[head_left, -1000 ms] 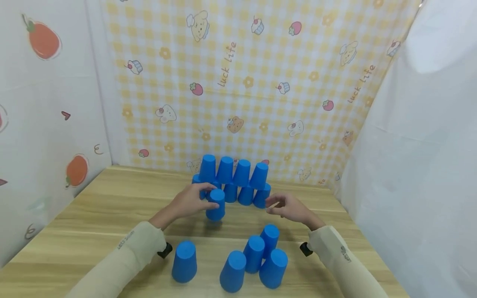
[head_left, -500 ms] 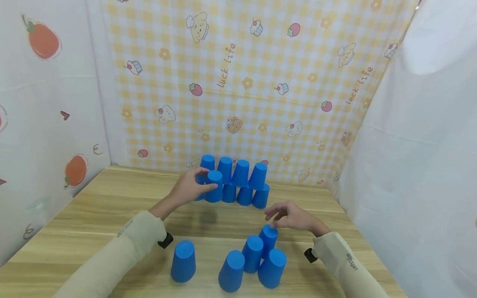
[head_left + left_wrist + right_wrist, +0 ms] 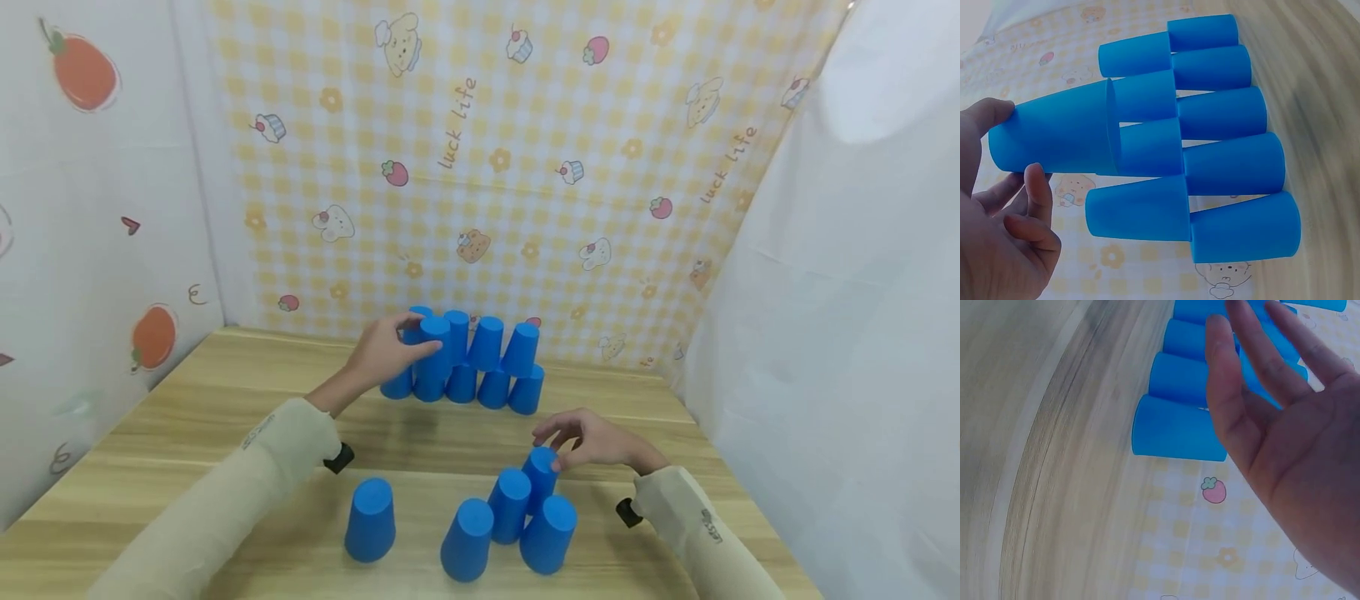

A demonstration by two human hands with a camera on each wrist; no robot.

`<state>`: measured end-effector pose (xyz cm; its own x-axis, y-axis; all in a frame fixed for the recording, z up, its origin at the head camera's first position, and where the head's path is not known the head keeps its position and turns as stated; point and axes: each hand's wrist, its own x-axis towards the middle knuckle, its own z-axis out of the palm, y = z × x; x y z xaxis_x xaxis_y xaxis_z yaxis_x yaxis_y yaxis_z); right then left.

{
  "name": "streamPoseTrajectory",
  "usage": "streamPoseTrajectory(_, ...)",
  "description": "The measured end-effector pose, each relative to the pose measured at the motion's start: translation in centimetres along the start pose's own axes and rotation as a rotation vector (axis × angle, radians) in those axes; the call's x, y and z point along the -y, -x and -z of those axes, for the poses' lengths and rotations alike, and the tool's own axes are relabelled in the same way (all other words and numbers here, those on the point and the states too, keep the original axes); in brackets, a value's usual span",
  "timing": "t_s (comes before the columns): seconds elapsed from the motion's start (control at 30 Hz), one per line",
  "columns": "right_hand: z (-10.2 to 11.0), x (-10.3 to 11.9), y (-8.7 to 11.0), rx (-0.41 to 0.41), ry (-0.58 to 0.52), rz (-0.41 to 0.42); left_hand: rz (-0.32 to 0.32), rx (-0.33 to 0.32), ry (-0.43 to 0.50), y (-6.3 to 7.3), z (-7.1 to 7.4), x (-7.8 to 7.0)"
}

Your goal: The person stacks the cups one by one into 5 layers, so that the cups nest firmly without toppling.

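In the head view my left hand (image 3: 384, 354) pinches an upside-down blue cup (image 3: 433, 343) between thumb and fingers. Behind this cup stands a two-tier wall of upside-down blue cups: a lower row (image 3: 493, 390) on the table and an upper row (image 3: 521, 350) resting across it. The left wrist view has the held cup (image 3: 1054, 131) raised beside the upper-row cups (image 3: 1138, 209), partly covering them. My right hand (image 3: 592, 437), fingers loosely bent, hovers at the top of a standing blue cup (image 3: 540, 479); whether it touches is unclear. No cup lies within the fingers in the right wrist view.
More upside-down blue cups stand nearer on the wooden table (image 3: 285, 517): one at the left (image 3: 370, 521), and a cluster at the right including a front cup (image 3: 467, 540). A checked cloth (image 3: 450, 208) hangs behind the wall of cups.
My left hand has raised the held cup and carried it away from me, up to the upper row. My right hand has come down and nearer, to the rear cup of the cluster.
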<state>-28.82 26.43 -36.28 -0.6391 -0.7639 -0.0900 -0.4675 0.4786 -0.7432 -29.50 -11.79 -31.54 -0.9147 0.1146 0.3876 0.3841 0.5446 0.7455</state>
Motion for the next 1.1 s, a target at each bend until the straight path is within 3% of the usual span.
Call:
streamPoseTrajectory(0.33,-0.2,-0.1,0.1,0.035,0.006,-0.005,0.032,0.009,0.030,-1.5,1.2,-0.8)
streamPoseTrajectory(0.57,-0.4,0.1,0.3,0.047,-0.021,0.026,0.046,-0.039,0.103,-2.6,1.9,-1.3)
streamPoseTrajectory(0.83,-0.5,-0.3,0.0,0.048,-0.025,0.031,0.055,-0.061,0.124,-4.0,1.6,-2.2)
streamPoseTrajectory(1.1,-0.6,-0.5,0.0,0.041,-0.069,0.033,0.068,-0.089,0.129,-5.5,1.1,-2.2)
